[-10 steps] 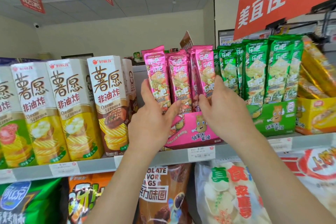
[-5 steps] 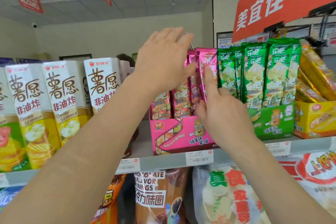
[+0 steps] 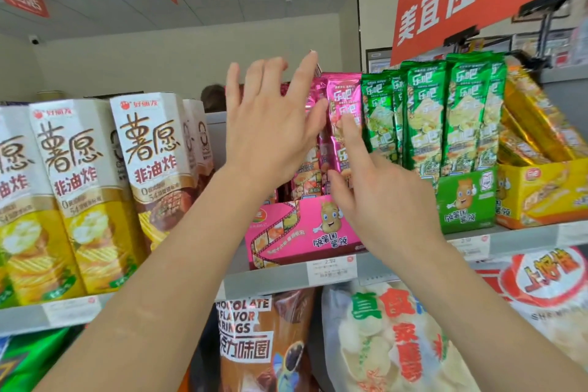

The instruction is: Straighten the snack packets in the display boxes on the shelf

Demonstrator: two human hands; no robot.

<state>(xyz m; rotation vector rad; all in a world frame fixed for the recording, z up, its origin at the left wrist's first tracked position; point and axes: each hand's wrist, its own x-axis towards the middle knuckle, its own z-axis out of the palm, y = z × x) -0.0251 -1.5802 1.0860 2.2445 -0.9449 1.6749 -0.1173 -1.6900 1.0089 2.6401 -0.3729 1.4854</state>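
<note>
On the grey shelf point(image 3: 286, 280), both hands point(image 3: 273, 134) spread, fingers loose, against pink packets point(image 3: 345, 124).

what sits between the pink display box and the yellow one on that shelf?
In the head view, the green display box with its upright green packets sits between the pink display box and the yellow display box.

I see a grey shelf point(image 3: 413, 267) with price tags along its front edge. Standing on it toward the left end are tall cream-and-yellow snack cartons point(image 3: 89, 194); then, side by side rightward, a pink display box point(image 3: 296, 229), a green display box point(image 3: 466, 200) and a yellow display box point(image 3: 541, 191).
</note>
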